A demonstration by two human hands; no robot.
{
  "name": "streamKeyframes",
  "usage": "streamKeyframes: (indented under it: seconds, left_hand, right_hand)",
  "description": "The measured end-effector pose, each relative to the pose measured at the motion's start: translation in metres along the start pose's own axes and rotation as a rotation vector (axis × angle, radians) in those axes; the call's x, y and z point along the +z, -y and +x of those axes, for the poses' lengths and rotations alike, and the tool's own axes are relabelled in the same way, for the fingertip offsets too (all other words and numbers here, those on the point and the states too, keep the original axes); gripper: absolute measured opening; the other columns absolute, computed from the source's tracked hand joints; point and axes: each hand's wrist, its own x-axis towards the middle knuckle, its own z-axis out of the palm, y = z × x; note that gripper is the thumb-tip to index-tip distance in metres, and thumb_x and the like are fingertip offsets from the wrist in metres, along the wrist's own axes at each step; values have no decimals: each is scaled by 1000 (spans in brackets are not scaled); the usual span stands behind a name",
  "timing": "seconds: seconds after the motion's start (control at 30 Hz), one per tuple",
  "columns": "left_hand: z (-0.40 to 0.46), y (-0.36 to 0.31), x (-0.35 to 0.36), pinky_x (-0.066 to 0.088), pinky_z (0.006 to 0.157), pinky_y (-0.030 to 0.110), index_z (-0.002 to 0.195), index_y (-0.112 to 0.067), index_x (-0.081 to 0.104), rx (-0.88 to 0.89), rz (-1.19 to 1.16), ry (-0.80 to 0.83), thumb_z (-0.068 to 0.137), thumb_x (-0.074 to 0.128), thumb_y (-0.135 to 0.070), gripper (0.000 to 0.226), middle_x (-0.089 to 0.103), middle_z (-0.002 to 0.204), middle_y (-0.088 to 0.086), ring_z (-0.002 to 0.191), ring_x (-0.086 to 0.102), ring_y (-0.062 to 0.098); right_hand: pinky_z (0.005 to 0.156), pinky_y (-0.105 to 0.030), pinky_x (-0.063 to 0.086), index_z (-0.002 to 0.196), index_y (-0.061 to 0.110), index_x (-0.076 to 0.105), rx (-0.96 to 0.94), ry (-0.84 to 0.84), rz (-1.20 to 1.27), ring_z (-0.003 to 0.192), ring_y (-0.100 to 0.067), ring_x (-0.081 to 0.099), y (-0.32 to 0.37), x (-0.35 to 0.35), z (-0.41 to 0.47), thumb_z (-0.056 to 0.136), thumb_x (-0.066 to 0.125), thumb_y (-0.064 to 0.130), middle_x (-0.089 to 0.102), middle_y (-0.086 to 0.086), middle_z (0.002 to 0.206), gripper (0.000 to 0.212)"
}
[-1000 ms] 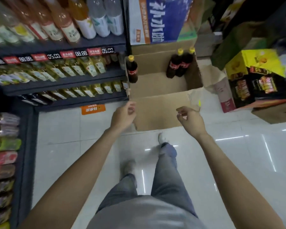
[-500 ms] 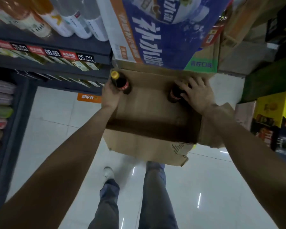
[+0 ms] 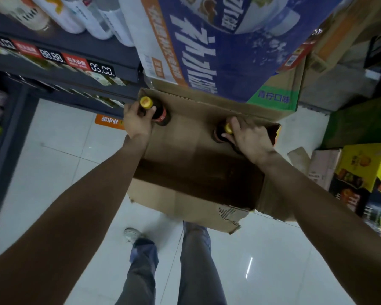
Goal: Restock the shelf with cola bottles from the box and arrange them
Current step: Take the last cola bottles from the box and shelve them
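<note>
Cola bottles, dark plastic with yellow caps, stand upright at the far end of the open brown cardboard box (image 3: 185,150) on the floor. My left hand (image 3: 136,122) has fingers clamped round the neck of the left cola bottle (image 3: 156,111). My right hand (image 3: 249,137) curls over the right cola bottle (image 3: 223,132); a second bottle may sit beneath my palm, but I cannot tell. I judge a straight vertical lift best, clearing the blue printed carton (image 3: 218,51) overhanging the box, then turning toward the dark shelf (image 3: 75,82).

Two cola bottles (image 3: 156,110) (image 3: 221,134), one open box (image 3: 185,203), two hands (image 3: 136,122) (image 3: 250,139).
</note>
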Motion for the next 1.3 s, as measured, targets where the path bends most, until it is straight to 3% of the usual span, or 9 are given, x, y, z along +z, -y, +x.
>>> streamKeyframes:
  seconds: [0.1, 0.2, 0.33, 0.47, 0.57, 0.77, 1.0, 1.2, 1.3]
  left_hand:
    - [-22, 5, -9, 37, 94, 13, 120, -5, 61, 68, -118, 57, 86, 68, -18, 36, 47, 128, 15, 116, 48, 21]
    - [-48, 1, -32, 40, 99, 12, 120, -3, 59, 111, -324, 27, 86, 66, -9, 35, 41, 132, 17, 119, 43, 18]
    - [-99, -7, -103, 39, 106, 22, 125, -28, 49, 76, -555, 25, 91, 61, -24, 37, 39, 141, 6, 131, 40, 17]
    - [-154, 7, -199, 39, 107, 42, 124, -20, 47, 111, -730, 18, 88, 56, -37, 40, 50, 133, 16, 124, 49, 24]
    - [-185, 32, -271, 44, 102, 49, 116, -27, 47, 176, -731, -61, 91, 54, -34, 27, 55, 126, 12, 118, 53, 20]
    - [-246, 128, -403, 48, 97, 38, 111, -31, 49, 197, -682, -324, 88, 54, -40, 25, 63, 118, -12, 113, 58, 12]
    - [-325, 273, -529, 47, 96, 49, 115, -26, 51, -1, -563, -595, 87, 47, -57, 42, 67, 114, -4, 109, 61, 14]
    - [-370, 374, -624, 49, 90, 43, 108, -26, 56, -145, -456, -781, 85, 44, -59, 41, 68, 101, -7, 98, 62, 8]
    - [-376, 416, -667, 45, 78, 24, 98, -33, 55, -166, -447, -857, 87, 49, -52, 23, 64, 89, -20, 85, 57, -4]
  right_hand:
    - [39, -23, 41, 100, 4, 59, 32, -2, 100, 62, -27, 65, 24, -24, 2, 84, 54, 41, 66, -12, 75, 41]
    - [42, -24, 43, 100, 3, 59, 26, -51, 194, 63, -28, 65, 51, -61, 4, 82, 61, 39, 66, -13, 75, 41]
    - [43, -21, 39, 99, 9, 59, -84, -144, 170, 62, -20, 63, 101, -136, 10, 89, 44, 44, 65, -6, 72, 40]
    - [41, -22, 39, 96, 10, 59, -218, -181, 92, 57, -19, 61, 164, -217, 17, 89, 37, 47, 63, -5, 66, 43]
    - [38, -19, 31, 91, 9, 60, -298, -236, 59, 48, -19, 57, 220, -269, 14, 87, 43, 47, 60, -4, 59, 41]
    - [45, -22, 26, 97, 11, 57, -426, -274, 217, 56, -28, 57, 362, -316, 6, 90, 54, 46, 57, -8, 64, 36]
    - [53, -32, 36, 100, 17, 54, -534, -165, 484, 69, -34, 62, 569, -317, -5, 86, 62, 47, 64, -8, 73, 34]
    - [56, -36, 42, 101, 19, 54, -772, -77, 552, 74, -34, 62, 745, -323, -13, 83, 60, 52, 65, -8, 76, 39]
    - [57, -35, 42, 104, 20, 54, -892, -79, 545, 76, -34, 63, 819, -330, -14, 84, 60, 54, 67, -8, 79, 40]
